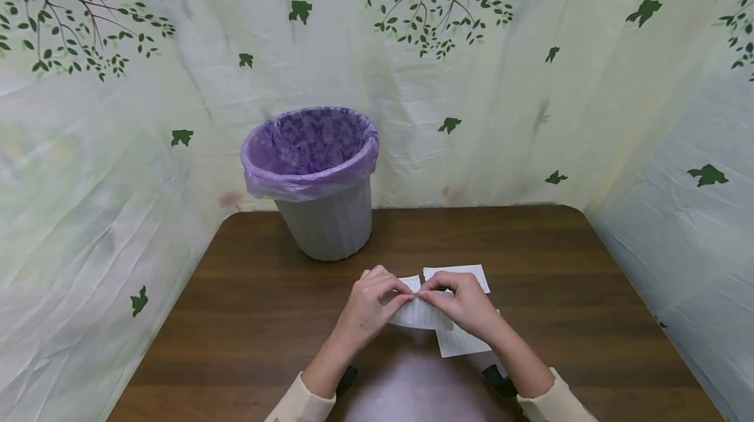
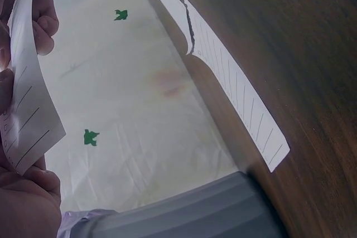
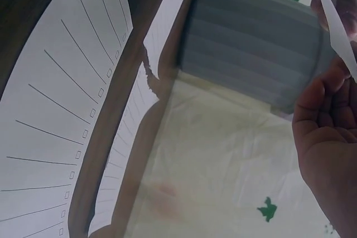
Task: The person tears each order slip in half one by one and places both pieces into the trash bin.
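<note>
A piece of lined white paper (image 1: 419, 317) is held up over the table between both hands. My left hand (image 1: 372, 301) pinches its upper edge between thumb and finger, and my right hand (image 1: 465, 301) pinches the same edge close beside it. The left wrist view shows the held paper (image 2: 33, 118) bent, with printed lines and small boxes. Beneath and behind it lie other lined paper pieces: one piece (image 1: 471, 273) beyond the right hand, another sheet (image 1: 459, 343) below it. A ragged torn edge parts the paper (image 2: 237, 96) on the table from its neighbour (image 2: 173, 12).
A grey waste bin (image 1: 330, 226) with a purple liner (image 1: 312, 176) stands at the table's back left. Behind the brown wooden table (image 1: 247, 317) hangs a pale leaf-patterned cloth (image 1: 495, 147). Dark bands (image 1: 497, 381) sit near both wrists.
</note>
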Tool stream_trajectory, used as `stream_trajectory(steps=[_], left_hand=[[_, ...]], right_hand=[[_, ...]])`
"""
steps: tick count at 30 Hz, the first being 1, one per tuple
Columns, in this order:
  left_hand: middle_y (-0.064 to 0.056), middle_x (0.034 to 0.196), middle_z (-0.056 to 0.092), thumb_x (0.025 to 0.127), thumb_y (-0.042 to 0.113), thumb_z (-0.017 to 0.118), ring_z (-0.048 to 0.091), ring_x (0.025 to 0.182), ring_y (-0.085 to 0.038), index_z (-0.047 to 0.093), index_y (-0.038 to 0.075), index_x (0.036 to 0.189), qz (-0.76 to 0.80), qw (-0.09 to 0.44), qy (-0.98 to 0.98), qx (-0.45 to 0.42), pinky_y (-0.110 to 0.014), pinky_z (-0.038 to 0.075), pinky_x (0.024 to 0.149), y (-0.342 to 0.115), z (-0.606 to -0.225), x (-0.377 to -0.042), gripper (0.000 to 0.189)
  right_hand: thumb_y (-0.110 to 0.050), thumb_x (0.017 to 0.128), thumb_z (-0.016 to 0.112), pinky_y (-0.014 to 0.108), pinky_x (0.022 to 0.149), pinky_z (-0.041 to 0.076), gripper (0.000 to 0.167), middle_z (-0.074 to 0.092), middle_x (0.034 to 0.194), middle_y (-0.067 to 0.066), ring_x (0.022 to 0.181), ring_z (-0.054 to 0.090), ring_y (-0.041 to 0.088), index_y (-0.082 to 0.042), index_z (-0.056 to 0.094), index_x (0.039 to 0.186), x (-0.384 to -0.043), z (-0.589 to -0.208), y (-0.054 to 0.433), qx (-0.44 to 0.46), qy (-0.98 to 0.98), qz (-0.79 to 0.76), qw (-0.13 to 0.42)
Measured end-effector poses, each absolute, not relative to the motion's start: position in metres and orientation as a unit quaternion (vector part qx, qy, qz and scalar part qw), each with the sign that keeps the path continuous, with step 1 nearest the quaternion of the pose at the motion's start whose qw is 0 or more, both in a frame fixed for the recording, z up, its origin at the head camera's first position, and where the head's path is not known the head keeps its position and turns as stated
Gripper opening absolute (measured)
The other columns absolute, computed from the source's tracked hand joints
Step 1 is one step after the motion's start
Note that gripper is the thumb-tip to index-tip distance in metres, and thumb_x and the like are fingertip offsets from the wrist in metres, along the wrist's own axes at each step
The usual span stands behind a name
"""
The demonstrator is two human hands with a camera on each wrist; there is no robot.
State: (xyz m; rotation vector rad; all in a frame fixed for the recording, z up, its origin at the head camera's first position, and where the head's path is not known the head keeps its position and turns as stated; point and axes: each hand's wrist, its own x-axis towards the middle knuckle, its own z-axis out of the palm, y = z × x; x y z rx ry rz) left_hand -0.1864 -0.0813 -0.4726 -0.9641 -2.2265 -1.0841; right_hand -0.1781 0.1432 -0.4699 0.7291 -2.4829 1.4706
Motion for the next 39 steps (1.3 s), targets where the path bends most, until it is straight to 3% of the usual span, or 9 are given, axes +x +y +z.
stream_trajectory(steps=[12,39], left_hand=[[0.011,0.078,0.074,0.083,0.015,0.089,0.058,0.08,-0.007,0.079,0.018,0.087,-0.397,0.249,-0.806,-0.361,-0.022,0.038,0.073,-0.0831,-0.4723,-0.1845,0.011],[0.011,0.079,0.075,0.083,0.012,0.089,0.058,0.081,-0.007,0.08,0.02,0.086,-0.405,0.275,-0.785,-0.379,-0.023,0.039,0.075,-0.0793,-0.4759,-0.1835,0.012]], right_hand=[[-0.019,0.095,0.08,0.024,0.079,0.055,0.004,0.08,0.089,-0.006,0.085,0.069,0.0,-0.018,0.083,0.093,-0.1782,-0.4701,0.1434,0.234,-0.83,0.504,0.045],[-0.023,0.096,0.078,0.025,0.086,0.053,0.013,0.081,0.097,0.004,0.094,0.07,0.008,-0.011,0.083,0.096,-0.1806,-0.4694,0.1495,0.168,-0.804,0.568,-0.057]])
